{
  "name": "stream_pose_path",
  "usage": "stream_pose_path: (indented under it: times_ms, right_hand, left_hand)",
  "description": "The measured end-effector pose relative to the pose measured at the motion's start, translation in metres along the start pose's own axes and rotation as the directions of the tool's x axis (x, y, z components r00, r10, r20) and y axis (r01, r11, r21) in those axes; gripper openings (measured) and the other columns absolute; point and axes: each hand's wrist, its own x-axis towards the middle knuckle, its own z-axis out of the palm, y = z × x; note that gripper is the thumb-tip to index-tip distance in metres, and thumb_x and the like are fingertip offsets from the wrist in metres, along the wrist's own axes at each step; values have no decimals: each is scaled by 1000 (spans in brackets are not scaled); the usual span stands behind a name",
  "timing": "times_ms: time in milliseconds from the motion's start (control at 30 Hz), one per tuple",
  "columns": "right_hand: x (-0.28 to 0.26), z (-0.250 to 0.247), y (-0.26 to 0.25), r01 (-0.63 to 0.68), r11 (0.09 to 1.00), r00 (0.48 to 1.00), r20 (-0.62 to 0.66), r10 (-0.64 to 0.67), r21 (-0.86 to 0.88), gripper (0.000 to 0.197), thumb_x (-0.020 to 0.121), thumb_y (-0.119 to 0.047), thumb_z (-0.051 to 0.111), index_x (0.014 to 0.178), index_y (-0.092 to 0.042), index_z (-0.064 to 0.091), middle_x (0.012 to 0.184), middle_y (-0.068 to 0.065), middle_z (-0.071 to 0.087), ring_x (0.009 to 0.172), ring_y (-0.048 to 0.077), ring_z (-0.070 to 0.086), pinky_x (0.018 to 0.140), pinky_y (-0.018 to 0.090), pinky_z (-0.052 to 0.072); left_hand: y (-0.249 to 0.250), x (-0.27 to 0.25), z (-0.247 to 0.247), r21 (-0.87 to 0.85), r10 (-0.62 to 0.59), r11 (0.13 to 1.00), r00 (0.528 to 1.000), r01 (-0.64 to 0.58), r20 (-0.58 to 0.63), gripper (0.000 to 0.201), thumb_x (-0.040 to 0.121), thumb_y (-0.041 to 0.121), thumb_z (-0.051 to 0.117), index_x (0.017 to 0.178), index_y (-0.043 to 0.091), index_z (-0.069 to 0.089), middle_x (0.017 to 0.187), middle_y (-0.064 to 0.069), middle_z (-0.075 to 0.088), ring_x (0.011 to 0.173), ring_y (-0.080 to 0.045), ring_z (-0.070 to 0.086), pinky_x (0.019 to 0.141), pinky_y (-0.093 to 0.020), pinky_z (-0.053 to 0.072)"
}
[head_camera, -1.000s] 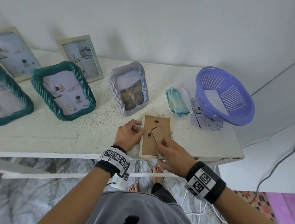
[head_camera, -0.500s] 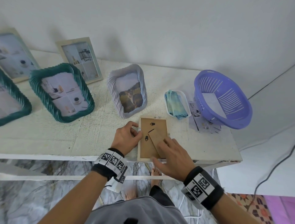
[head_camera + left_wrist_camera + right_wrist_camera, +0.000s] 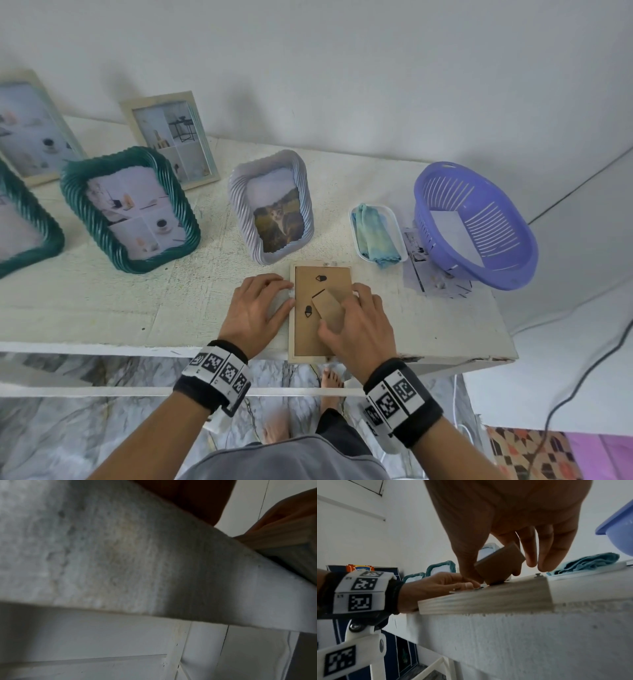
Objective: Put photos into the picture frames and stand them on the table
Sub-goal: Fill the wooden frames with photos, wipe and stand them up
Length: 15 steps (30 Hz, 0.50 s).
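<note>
A light wooden picture frame (image 3: 291,337) lies face down at the table's front edge, brown backing up, its near end over the edge. My right hand (image 3: 337,310) pinches the backing's brown stand flap (image 3: 325,299) between thumb and fingers and holds it raised off the backing. The right wrist view shows the stand flap (image 3: 500,562) tilted up in my right hand (image 3: 503,566) above the picture frame (image 3: 488,601). My left hand (image 3: 289,293) is at the frame's left rim, thumb and forefinger pinching there. The left wrist view shows only a corner of the picture frame (image 3: 283,534).
Several filled frames stand behind: a lilac one with a cat photo (image 3: 270,205), a green one (image 3: 130,209), a pale wooden one (image 3: 169,137). At the right are a small white tray (image 3: 394,219) holding a blue cloth and a purple basket (image 3: 476,222) resting on paper sheets.
My right hand has slid from the frame's near end up to the stand flap and now pinches it. The left hand has stayed at the left rim.
</note>
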Motion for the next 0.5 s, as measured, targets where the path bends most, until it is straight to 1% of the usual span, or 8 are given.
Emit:
stream_pose_path:
  times_ms: [67, 167, 233, 300, 400, 500]
  right_hand:
    - [-1, -4, 2, 3, 999, 1000, -10, -3, 44, 44, 83, -46, 58, 108, -10, 58, 130, 2, 43, 107, 19, 42, 82, 28, 46]
    - [-2, -9, 6, 14, 994, 1000, -15, -12, 109, 39, 82, -46, 62, 100, -12, 54, 121, -1, 44, 103, 16, 41, 79, 23, 41]
    - [-2, -11, 7, 9, 989, 1000, -15, -7, 145, 36, 81, -47, 63, 95, -16, 51, 113, -3, 45, 99, 14, 42, 77, 22, 39]
    - [-2, -11, 7, 8, 988, 1000, -16, -6, 153, 35, 80, -47, 64, 92, -17, 50, 109, -5, 45, 97, 14, 41, 75, 21, 37]
    - [-2, -7, 4, 39, 988, 999, -29, -35, 147, 35, 79, -46, 65, 90, -18, 47, 106, -5, 45, 94, 13, 40, 73, 20, 36]
    - [-2, -8, 2, 43, 976, 998, -43, -34, 215, 33, 79, -44, 65, 89, -19, 46, 105, -6, 45, 95, 13, 41, 72, 20, 37]
  left_hand:
    - [-2, 0, 1, 2, -31, 1000, 999, 31, 23, 35, 93, 47, 51, 115, 25, 66, 124, 4, 60, 114, -16, 53, 93, -33, 40]
    - [-1, 1, 1, -3, -14, 1000, 999, 15, 45, 35, 94, 47, 49, 117, 26, 66, 127, 7, 60, 119, -13, 52, 96, -28, 34]
    - [-2, 1, 1, -6, 11, 1000, 998, -11, 54, 36, 95, 46, 49, 118, 23, 66, 126, 7, 62, 121, -13, 53, 98, -27, 34]
    - [-3, 0, 1, -10, 15, 1000, 998, -14, 56, 36, 95, 44, 49, 118, 22, 65, 125, 7, 63, 122, -13, 53, 100, -28, 36]
    - [-2, 0, 1, -14, 25, 1000, 998, -25, 61, 37, 94, 44, 48, 118, 20, 65, 123, 6, 63, 121, -14, 53, 100, -30, 37]
    - [-3, 1, -1, -19, 23, 1000, 997, -22, 69, 37, 94, 44, 49, 117, 20, 65, 123, 5, 63, 120, -13, 53, 98, -30, 38]
